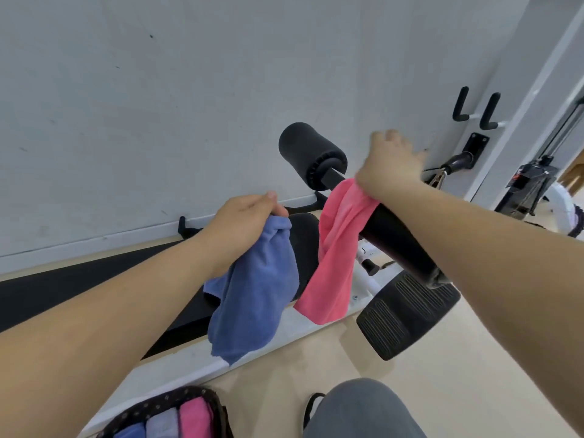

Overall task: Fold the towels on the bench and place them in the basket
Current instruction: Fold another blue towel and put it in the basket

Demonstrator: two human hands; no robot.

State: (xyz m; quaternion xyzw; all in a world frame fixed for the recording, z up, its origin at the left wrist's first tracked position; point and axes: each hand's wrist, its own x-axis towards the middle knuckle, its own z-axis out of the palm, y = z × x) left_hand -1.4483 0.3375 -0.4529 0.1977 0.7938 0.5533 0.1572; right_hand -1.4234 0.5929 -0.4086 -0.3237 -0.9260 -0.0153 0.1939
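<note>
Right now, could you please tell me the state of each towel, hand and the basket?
Blue towel: unfolded, bunched, hanging from left hand.
Pink towel: unfolded, draped over bar, under right hand.
Left hand: grips blue towel.
Right hand: on pink towel; grip hidden.
Basket: holds folded towels.

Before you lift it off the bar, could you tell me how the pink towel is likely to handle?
Probably floppy: the pink towel hangs in twisted folds over the black bar. Likely light, as it looks thin where the right hand grips it. It may slide off the smooth bar easily.
</note>
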